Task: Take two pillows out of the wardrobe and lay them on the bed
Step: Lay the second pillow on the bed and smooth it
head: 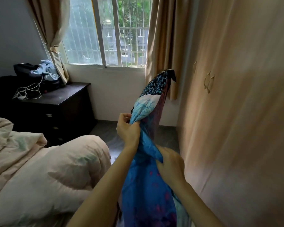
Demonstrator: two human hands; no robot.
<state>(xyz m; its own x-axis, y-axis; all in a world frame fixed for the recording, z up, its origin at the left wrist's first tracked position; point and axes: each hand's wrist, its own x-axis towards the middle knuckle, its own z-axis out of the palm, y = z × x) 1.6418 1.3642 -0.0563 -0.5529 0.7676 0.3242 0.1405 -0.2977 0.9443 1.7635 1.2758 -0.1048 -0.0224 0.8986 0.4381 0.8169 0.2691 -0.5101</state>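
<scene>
I hold a bundle of pillows upright between the bed and the wardrobe. The near one is a blue pillow [146, 190] with pink print and a pale blue-and-white corner. Behind it a dark floral pillow [157, 84] sticks up toward the window. My left hand [127, 128] is clenched on the blue pillow's pale corner. My right hand [170, 164] grips the blue fabric lower down. The bed [5, 205] with a cream duvet [56, 174] lies to the left. The beige wardrobe [236, 112] fills the right side, its doors blurred.
A dark nightstand [64, 102] stands beyond the bed, with clothes, a dark bag and a white cable [29, 89] on it. A barred window [108, 33] with beige curtains [161, 46] is ahead. Grey floor [108, 133] runs between bed and wardrobe.
</scene>
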